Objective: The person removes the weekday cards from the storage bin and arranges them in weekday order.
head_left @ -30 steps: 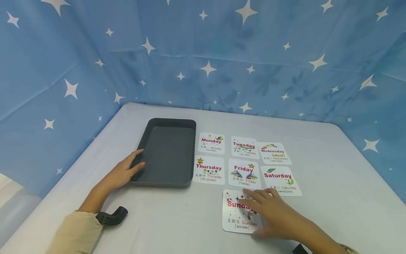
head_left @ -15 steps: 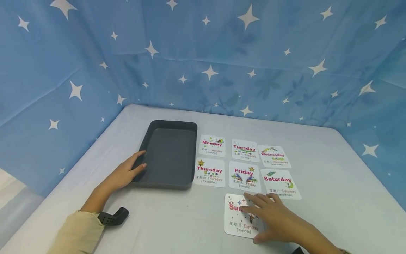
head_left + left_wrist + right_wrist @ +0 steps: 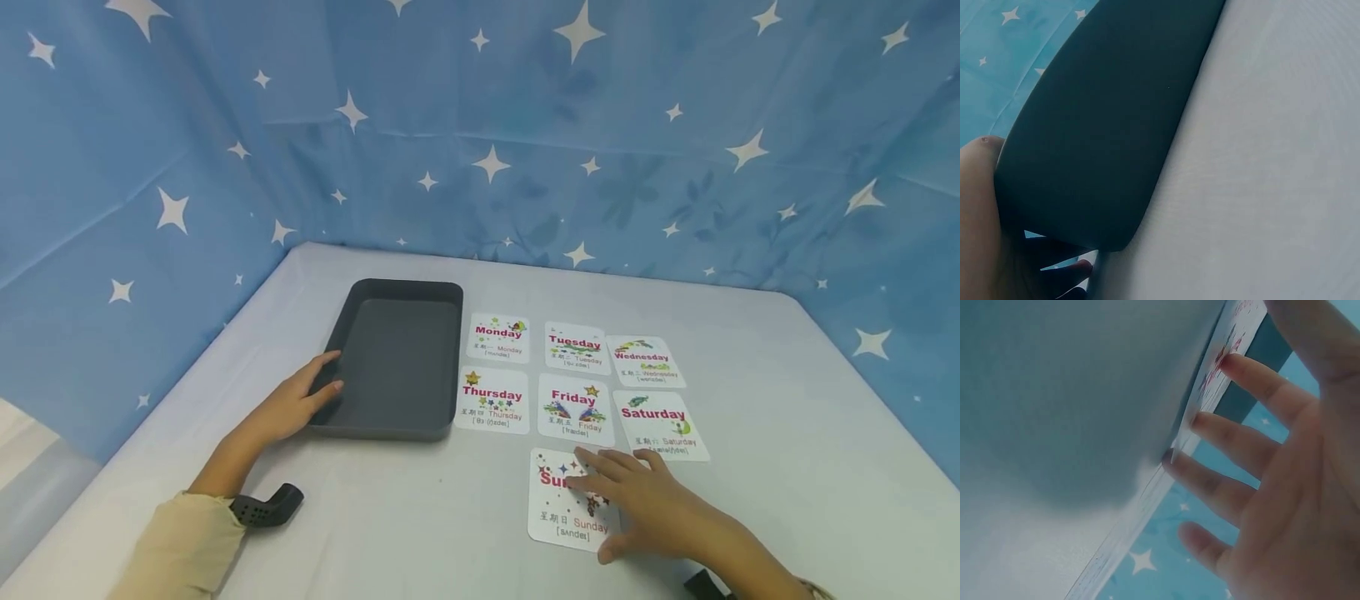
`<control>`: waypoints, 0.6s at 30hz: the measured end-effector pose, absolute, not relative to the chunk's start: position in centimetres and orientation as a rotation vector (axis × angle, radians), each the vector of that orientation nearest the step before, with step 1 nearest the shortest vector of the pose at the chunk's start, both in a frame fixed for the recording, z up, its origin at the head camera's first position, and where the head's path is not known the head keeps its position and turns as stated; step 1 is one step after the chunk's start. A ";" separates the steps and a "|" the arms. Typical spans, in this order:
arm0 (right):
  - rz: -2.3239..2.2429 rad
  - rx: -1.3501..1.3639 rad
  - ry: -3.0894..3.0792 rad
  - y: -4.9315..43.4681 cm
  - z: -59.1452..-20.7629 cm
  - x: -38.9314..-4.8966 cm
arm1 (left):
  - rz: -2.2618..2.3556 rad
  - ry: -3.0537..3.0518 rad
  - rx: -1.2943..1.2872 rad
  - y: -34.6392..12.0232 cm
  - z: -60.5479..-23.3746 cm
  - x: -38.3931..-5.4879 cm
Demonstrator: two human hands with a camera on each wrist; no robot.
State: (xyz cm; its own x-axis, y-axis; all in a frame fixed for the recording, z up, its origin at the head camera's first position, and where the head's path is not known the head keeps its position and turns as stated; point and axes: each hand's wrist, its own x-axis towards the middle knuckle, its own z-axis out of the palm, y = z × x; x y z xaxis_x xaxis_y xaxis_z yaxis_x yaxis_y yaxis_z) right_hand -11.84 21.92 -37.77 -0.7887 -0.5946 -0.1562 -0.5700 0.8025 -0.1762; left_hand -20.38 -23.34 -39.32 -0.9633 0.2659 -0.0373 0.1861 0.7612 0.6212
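My left hand [image 3: 288, 404] grips the near left corner of a dark grey rectangular tray [image 3: 397, 435]; thumb and index finger lie over its rim. In the left wrist view the tray's outer wall [image 3: 1107, 125] fills the middle, with the other fingers partly hidden behind its corner. My right hand [image 3: 656, 508] lies spread over the right part of the white Sunday card [image 3: 551, 504]. Its fingers are nearly straight, and the thumb is at the card's lower right. Fingertips [image 3: 1230, 362] meet the card's printed face in the right wrist view.
Beyond the Sunday card, more weekday cards lie face up in two rows. Monday [image 3: 498, 337], Tuesday [image 3: 577, 348] and Wednesday [image 3: 645, 362] form the far row. Thursday [image 3: 492, 400], Friday [image 3: 576, 408] and Saturday [image 3: 660, 425] lie nearer. A blue starred curtain [image 3: 525, 150] surrounds the white table.
The Sunday card has shifted slightly right beneath my right hand, so more of its red word is covered. My left hand keeps its place on the tray.
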 end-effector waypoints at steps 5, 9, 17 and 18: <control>-0.197 -0.894 2.776 22.2 -37.9 -12.0 | 0.978 2.833 0.364 -23.2 -39.5 -20.6; -0.211 -0.879 2.769 22.2 -38.1 -12.2 | 0.974 2.839 0.358 -23.3 -39.7 -20.7; -0.229 -0.889 2.756 22.2 -38.7 -11.7 | 1.010 2.833 0.376 -23.5 -40.0 -20.7; -0.225 -0.906 2.758 22.2 -38.8 -11.6 | 1.026 2.838 0.381 -23.6 -39.9 -20.7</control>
